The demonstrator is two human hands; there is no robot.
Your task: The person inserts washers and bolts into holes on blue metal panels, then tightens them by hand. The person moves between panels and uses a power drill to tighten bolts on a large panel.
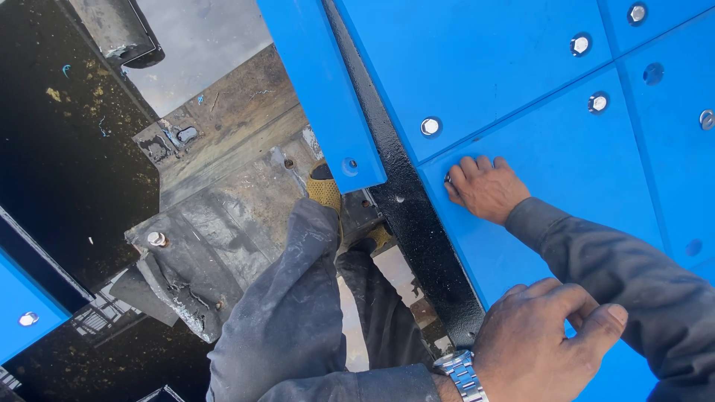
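Blue panel, bolted flat over a black steel frame, carries both hands along its left edge. Nearest the camera, the left hand, with a metal wristwatch on its wrist, rests on the panel's near left corner, fingers curled loosely and holding nothing I can make out. Farther up that same edge, the right hand lies palm down, its fingertips pinched on a small bolt head at the panel's rim; how firmly they grip it cannot be told. Left of the hands, the person's grey trouser legs and yellow-toed shoes stand on worn grey steel plating. Beyond the right hand, a narrow blue strip leans along the frame, and more blue panels with hex bolts fill the far right corner.
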